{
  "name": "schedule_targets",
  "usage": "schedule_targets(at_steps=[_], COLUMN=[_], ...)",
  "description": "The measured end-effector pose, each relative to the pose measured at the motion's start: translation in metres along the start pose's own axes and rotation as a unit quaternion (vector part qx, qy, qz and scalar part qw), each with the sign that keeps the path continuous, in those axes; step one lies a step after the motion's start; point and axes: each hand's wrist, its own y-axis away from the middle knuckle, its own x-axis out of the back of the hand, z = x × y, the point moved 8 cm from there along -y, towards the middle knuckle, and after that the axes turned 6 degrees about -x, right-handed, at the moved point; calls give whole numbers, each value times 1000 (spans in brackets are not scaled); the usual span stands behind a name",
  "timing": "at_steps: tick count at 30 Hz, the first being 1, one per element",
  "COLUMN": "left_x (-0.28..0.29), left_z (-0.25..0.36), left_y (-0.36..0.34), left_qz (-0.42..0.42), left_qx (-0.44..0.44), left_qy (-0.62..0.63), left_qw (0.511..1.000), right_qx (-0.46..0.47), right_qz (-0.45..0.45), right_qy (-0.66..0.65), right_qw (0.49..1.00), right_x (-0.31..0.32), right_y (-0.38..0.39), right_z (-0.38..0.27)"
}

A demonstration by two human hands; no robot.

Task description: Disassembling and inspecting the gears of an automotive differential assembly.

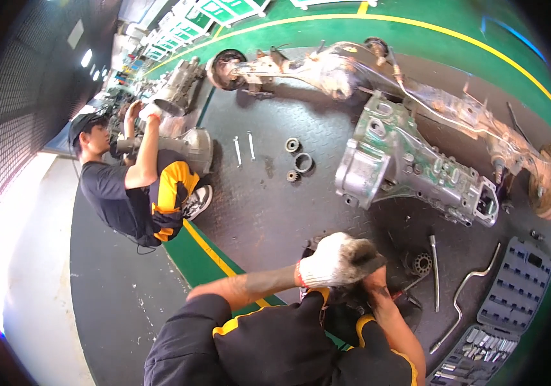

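Observation:
My left hand (334,260) wears a white knitted glove with a blackened finger side. Its fingers look curled over a dark part just in front of my body, which I cannot make out. Close against it on the right is my right hand (375,280), bare and smudged with dark grease. Its fingers are mostly hidden behind the glove. A red-handled tool (406,294) lies just right of my right wrist. Beyond it are a round bearing with rollers (422,263) and a straight metal bar (435,273).
A green-stained gearbox housing (410,161) lies ahead, before a rusty axle (340,74). Gear rings (303,162) and two wrenches (237,152) lie left of it. A bent rod (462,299) and a socket case (518,283) are at right. A co-worker (124,174) crouches at left.

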Motion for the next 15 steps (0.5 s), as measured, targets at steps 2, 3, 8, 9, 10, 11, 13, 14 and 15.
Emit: schedule_targets(at_steps=[2, 3, 8, 9, 10, 11, 13, 14, 15], left_x=[6, 21, 70, 72, 74, 77, 82, 88, 86], left_z=[-16, -3, -18, -41, -50, -59, -91, -92, -90], left_y=[13, 17, 55, 66, 71, 76, 84, 88, 78], left_qz=[42, 129, 407, 484, 551, 536, 504, 500, 422], left_qx=[43, 101, 140, 227, 209, 224, 209, 211, 198], left_qy=[50, 106, -122, 44, 140, 163, 228, 226, 269], left_qw=[997, 981, 894, 844, 795, 797, 806, 809, 843], right_qx=[79, 43, 60, 49, 32, 64, 63, 61, 54], right_qz=[7, 61, 89, 121, 135, 185, 185, 187, 170], right_qy=[64, 139, -84, -21, 43, 171, 286, 282, 291], right_qw=[995, 987, 991, 991, 989, 966, 938, 939, 940], right_x=[-12, -13, -69, -73, -81, -88, -92, -89, -89], right_y=[-1, 1, 9, 6, 7, 12, 5, 2, -4], right_z=[-1, 3, 28, 34, 38, 37, 32, 35, 40])
